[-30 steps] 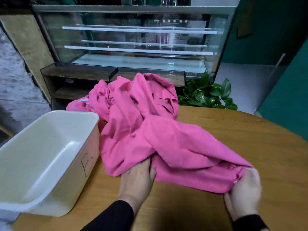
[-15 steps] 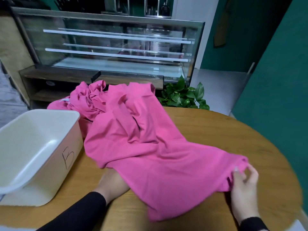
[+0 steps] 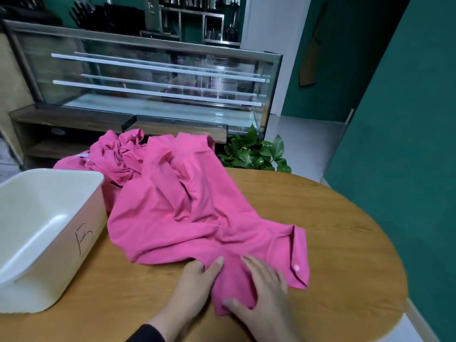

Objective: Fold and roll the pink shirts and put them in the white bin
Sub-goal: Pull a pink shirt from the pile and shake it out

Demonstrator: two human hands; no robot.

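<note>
Here, at the left edge of the frame, we see the white bin (image 3: 44,233) on the round wooden table (image 3: 345,230), with the pink shirts (image 3: 187,213) heaped just right of it across the centre. Low in the centre, our left hand (image 3: 195,285) pinches the near shirt's edge, thumb on top. Beside it our right hand (image 3: 266,290) grips a fold between thumb and fingers.

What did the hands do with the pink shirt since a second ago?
Both hands came together at the near edge of the top pink shirt. The right hand let go of the far corner; the left hand came out from under. The white bin and pile stayed.
</note>
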